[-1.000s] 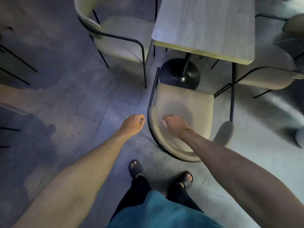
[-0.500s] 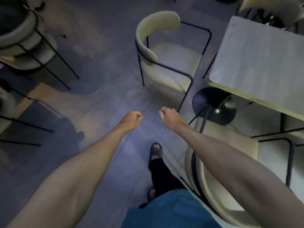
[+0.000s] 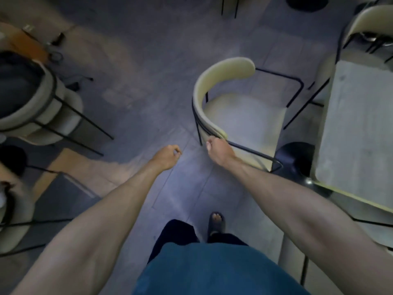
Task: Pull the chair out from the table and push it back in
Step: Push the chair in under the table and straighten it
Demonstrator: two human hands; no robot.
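The right hand (image 3: 220, 152) is curled at the near end of the chair (image 3: 240, 116) back, touching it where the black arm rail begins, though whether it truly grips I cannot tell; the left hand (image 3: 168, 155) hangs loosely closed, holding nothing. The chair stands beside the counter (image 3: 357, 133), seat toward it. A one-handed corner pull could swing the chair round, or catch a leg on the counter's black base (image 3: 295, 158).

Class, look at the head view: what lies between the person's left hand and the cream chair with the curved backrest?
Only bare grey tiled floor separates the left hand from the cream chair.
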